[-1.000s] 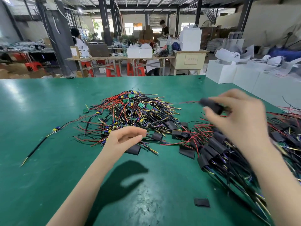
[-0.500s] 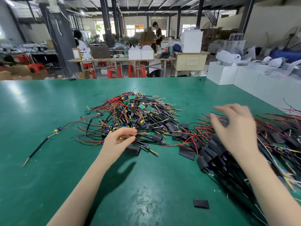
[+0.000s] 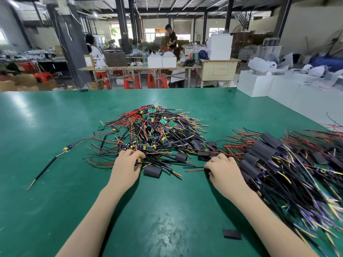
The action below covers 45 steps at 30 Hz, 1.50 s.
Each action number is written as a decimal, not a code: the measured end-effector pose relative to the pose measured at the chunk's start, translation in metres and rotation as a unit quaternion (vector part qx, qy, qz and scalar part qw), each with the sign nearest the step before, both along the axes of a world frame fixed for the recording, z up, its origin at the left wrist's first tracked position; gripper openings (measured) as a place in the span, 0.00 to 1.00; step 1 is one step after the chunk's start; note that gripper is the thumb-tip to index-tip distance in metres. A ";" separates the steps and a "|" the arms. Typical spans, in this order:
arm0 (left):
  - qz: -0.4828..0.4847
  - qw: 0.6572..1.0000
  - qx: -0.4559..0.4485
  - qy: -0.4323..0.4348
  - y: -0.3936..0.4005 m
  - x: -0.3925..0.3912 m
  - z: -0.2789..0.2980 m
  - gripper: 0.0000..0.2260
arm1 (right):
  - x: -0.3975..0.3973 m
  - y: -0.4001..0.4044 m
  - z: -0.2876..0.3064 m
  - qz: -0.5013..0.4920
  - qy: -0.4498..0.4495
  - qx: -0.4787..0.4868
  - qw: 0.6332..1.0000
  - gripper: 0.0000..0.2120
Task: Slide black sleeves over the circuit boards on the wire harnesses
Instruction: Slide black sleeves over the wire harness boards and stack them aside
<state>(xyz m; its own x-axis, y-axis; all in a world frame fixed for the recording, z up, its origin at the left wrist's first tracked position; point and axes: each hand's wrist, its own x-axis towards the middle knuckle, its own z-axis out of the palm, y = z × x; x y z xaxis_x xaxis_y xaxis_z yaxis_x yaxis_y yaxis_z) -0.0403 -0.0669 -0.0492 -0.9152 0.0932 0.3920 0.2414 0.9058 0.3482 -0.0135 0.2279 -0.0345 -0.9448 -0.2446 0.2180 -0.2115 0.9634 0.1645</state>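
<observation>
Fingers (image 3: pixel 137 155) curled in unsleeved harness pile (image 3: pixel 154 132)

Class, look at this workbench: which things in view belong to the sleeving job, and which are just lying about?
Job: unsleeved harness pile; loose black sleeves; sleeved harness pile; left hand; right hand.

Lying about: white boxes; red stools; far tables.
</observation>
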 end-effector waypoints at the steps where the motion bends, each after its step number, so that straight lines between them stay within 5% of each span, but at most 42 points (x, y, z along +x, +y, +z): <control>1: 0.000 1.000 -0.005 0.008 0.000 0.001 0.000 0.15 | 0.000 0.001 0.000 0.009 0.002 -0.004 1.000 0.15; 8: -0.005 0.998 0.003 0.065 -0.001 0.003 0.002 0.09 | 0.008 0.008 0.008 0.064 -0.032 -0.047 0.996 0.15; 14: -0.024 0.999 0.033 -0.019 -0.002 0.007 0.010 0.08 | 0.010 0.011 0.010 0.058 -0.067 -0.121 0.989 0.20; 17: -0.044 0.999 0.000 -0.015 -0.004 0.011 0.012 0.04 | 0.012 0.010 0.013 0.039 -0.039 -0.126 0.991 0.13; 27: 0.016 0.972 0.225 0.059 0.000 0.011 0.026 0.05 | 0.013 0.013 0.015 0.032 -0.072 -0.084 0.993 0.13; 36: -0.031 0.991 0.124 -0.045 -0.004 0.015 0.024 0.05 | 0.017 0.012 0.013 0.039 -0.069 -0.107 0.991 0.13; 40: -0.052 0.966 0.248 -0.058 -0.008 0.012 0.026 0.07 | 0.018 0.013 0.016 0.048 -0.077 -0.119 0.989 0.14; 45: -0.064 0.893 0.446 -0.011 -0.010 0.009 0.032 0.09 | 0.017 0.014 0.014 0.044 -0.056 -0.104 0.992 0.11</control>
<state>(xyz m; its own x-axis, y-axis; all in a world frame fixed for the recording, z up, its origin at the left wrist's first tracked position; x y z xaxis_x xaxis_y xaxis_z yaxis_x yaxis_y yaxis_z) -0.0310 -0.0772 -0.0175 -0.9275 -0.1424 0.3456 0.3083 0.2316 0.9227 0.0039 0.2423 -0.0206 -0.9425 -0.2888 0.1682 -0.3029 0.9508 -0.0647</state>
